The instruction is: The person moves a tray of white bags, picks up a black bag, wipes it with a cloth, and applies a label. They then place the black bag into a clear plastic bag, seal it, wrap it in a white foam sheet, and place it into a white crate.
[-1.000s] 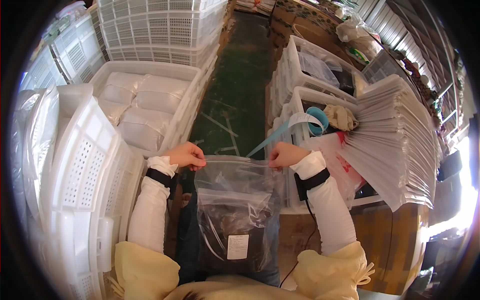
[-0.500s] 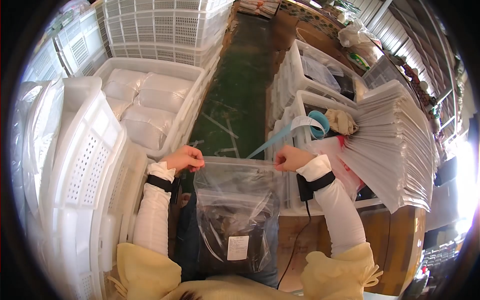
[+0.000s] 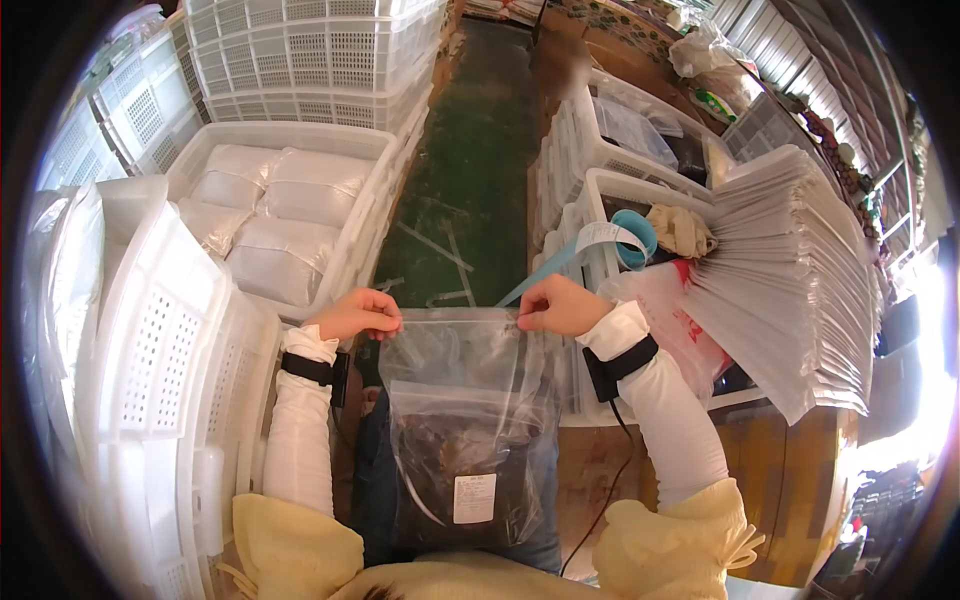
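A clear plastic bag [image 3: 450, 350] hangs in front of me, its top edge stretched between my hands. My left hand [image 3: 358, 314] pinches the bag's upper left corner. The fingertips of my right hand [image 3: 562, 305] are closed on the top edge at the right. Dark contents show through the bag's lower part, and a white printed label [image 3: 474, 498] is there. A second zip line crosses the bag at mid-height. The bag is in front of my lap.
At the left, a white crate [image 3: 290, 135] holds several packed bags [image 3: 285, 260], with stacked crates [image 3: 300, 50] behind. Crates at the right hold a blue tape roll [image 3: 632, 240] and a cloth; a fanned stack of white sheets [image 3: 790, 290] leans there. Green floor [image 3: 465, 150] runs between.
My right hand has moved left along the bag's top edge, nearer my left hand, so the top is less stretched. The view has shifted slightly.
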### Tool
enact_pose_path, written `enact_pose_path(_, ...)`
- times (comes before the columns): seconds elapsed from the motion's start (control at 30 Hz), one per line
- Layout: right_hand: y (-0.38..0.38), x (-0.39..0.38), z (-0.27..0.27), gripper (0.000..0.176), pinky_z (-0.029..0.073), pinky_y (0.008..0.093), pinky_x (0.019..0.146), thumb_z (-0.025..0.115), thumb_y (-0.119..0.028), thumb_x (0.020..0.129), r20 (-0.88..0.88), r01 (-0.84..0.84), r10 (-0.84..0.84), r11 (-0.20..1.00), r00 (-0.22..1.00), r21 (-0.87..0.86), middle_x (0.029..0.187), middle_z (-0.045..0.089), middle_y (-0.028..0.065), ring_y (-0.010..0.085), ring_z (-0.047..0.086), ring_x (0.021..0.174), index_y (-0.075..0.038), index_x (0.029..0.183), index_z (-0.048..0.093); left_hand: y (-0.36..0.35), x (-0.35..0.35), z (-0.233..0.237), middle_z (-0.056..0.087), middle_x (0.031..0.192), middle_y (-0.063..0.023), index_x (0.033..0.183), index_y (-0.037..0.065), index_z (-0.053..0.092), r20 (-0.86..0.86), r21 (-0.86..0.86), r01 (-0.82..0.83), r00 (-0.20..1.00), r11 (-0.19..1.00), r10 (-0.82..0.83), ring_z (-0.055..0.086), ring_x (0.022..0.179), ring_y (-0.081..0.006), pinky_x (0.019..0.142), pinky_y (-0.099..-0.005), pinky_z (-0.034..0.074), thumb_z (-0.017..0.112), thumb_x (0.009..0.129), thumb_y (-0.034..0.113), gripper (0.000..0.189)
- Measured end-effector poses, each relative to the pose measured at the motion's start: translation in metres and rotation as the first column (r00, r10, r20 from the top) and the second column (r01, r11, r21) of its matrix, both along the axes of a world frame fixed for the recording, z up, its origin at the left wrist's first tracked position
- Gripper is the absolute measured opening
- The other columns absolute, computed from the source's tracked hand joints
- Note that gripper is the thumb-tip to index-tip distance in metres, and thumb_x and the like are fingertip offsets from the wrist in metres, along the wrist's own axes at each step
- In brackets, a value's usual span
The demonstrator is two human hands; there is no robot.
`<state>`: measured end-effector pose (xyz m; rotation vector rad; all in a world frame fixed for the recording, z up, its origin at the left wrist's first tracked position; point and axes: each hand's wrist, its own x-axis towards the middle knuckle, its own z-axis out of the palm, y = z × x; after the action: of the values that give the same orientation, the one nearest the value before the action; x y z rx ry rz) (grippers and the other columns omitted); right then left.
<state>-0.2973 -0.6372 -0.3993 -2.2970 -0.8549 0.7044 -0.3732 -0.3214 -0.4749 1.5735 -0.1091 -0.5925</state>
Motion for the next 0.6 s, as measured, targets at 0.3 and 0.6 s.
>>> enact_pose_path(0.3,0.004,0.002,-0.007,0.016,0.044,0.0295,0.059,0.068,-0.014,0.071,-0.057,-0.008,0.006,0.999,0.998,-0.037,0.066,0.061,0.0085,0.0148,0.055,0.062,0.002,0.076,0.065,-0.048,0.017,0.049,0.063,0.071,-0.0081,0.082,-0.002,0.065,0.240,0.487,0.091,0.942,0.868,-0.234,0.058,0.067,-0.0148,0.061,-0.0277,0.045,0.068,0.075,0.024,0.027)
enact_pose_path(0.6,0.011,0.002,-0.016,0.019,0.045,0.0300,0.057,0.069,-0.017,0.070,-0.106,0.023,-0.021,1.000,0.994,0.019,0.063,0.061,0.0098,0.0167,0.057,0.060,0.001,0.074,0.066,-0.065,0.032,0.051,0.062,0.069,-0.0046,0.081,-0.001,0.064,0.193,0.430,0.203,0.931,0.880,-0.309,0.057,0.066,-0.0108,0.061,-0.0252,0.045,0.067,0.078,0.020,0.022)
